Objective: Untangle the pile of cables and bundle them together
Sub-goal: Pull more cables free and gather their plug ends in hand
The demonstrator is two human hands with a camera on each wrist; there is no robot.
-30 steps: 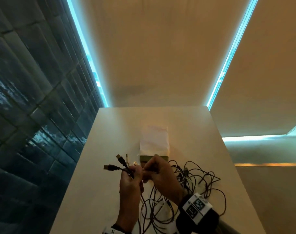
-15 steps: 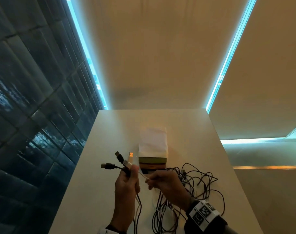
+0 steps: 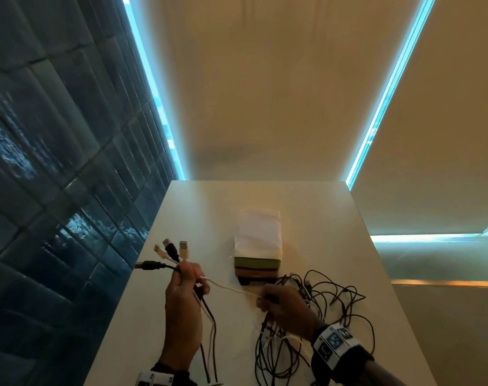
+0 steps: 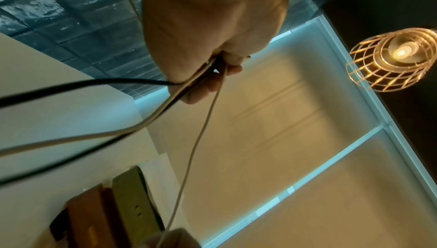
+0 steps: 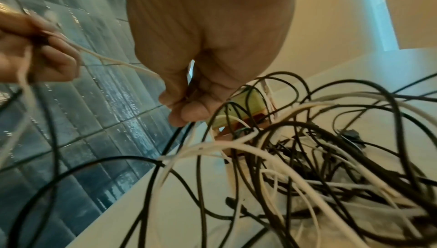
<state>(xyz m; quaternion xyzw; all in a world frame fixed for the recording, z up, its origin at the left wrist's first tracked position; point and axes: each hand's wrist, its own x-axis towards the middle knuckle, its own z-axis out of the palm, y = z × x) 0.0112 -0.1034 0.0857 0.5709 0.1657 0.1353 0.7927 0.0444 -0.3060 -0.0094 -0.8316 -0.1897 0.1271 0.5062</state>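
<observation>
My left hand (image 3: 188,277) grips the ends of several black and white cables, and their USB plugs (image 3: 167,250) fan out above its fingers. The same fist shows in the left wrist view (image 4: 214,65), with the cables trailing down to the left. One thin white cable (image 3: 228,288) stretches from that hand to my right hand (image 3: 265,298), which pinches it between thumb and fingers (image 5: 175,100). A tangled pile of black and white cables (image 3: 320,310) lies on the white table (image 3: 306,213) under and to the right of my right hand (image 5: 319,158).
A stack of folded cloths (image 3: 258,246), white on top with green, brown and dark layers below, sits mid-table just beyond the hands. A dark blue tiled wall (image 3: 56,190) runs along the table's left edge. A wire-cage lamp (image 4: 392,59) hangs overhead.
My right hand has drawn away to the right from the left hand, sliding along the thin white cable, which now stretches between them. A further white plug stands in the left hand's fan.
</observation>
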